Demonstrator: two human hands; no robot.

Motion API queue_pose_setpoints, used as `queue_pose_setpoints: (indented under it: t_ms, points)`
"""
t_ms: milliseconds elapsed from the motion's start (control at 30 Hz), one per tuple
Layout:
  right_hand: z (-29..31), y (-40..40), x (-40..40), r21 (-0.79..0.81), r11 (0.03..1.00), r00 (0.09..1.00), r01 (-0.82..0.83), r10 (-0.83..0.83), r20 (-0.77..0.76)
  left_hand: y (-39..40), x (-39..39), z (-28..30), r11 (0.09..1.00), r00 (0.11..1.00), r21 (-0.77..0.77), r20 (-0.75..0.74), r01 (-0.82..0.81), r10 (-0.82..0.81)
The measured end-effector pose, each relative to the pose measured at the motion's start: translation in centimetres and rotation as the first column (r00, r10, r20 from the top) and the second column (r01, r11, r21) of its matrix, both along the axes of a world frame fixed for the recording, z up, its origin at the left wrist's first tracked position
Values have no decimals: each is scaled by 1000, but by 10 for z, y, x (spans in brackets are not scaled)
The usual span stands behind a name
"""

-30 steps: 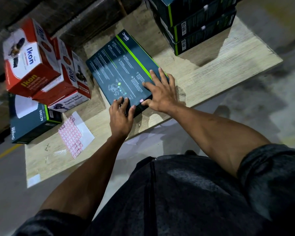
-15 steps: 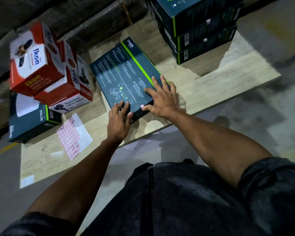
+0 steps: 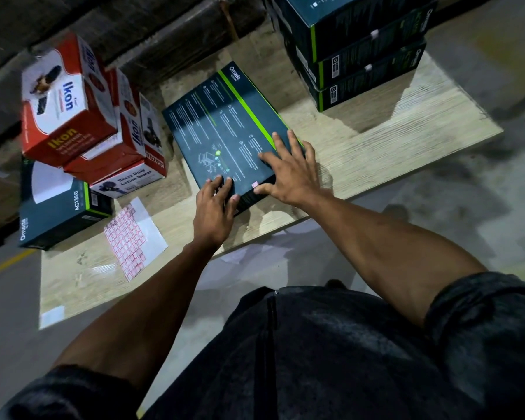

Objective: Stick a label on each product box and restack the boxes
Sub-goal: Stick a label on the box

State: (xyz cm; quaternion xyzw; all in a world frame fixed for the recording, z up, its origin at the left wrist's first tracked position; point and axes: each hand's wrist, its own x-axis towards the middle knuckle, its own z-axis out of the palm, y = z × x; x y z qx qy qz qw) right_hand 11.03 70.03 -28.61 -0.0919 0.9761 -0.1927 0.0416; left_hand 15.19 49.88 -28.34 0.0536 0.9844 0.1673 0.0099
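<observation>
A flat dark teal Omada box (image 3: 222,128) with a green stripe lies on the wooden table (image 3: 391,128). My left hand (image 3: 214,207) rests on its near corner, fingers straight on the top. My right hand (image 3: 288,171) lies spread flat on the box's near right part, thumb beside a small pink label (image 3: 254,184) stuck near the front edge. A sheet of red-bordered labels (image 3: 128,241) lies on the table to the left. A stack of three dark Omada boxes (image 3: 361,47) stands at the back right.
Red and white Ikon boxes (image 3: 70,107) lean in a pile at the left, over a carton sealer box (image 3: 128,180) and a teal AC1350 box (image 3: 58,210). The table's front edge runs just below my hands; grey floor lies beyond it.
Both hands stay on the flat box in much the same pose. The view has shifted slightly, so the scene sits lower and to the right.
</observation>
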Motion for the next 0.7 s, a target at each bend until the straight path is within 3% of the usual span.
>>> queue_pose_setpoints:
  t_ms: [300,567,700]
  points:
    - [0,-8,0,31,999,999,41,-40,-11,1,-1,0,1000,1000,9,-5,-14,14]
    - [3,4,-4,-104,994,998,-29,35,54,0,0,-2,999,1000,33,-11,-23,24]
    - [9,1,-6,-168,986,995,18,-1,104,0,-2,-3,1000,1000,16,-17,-18,18]
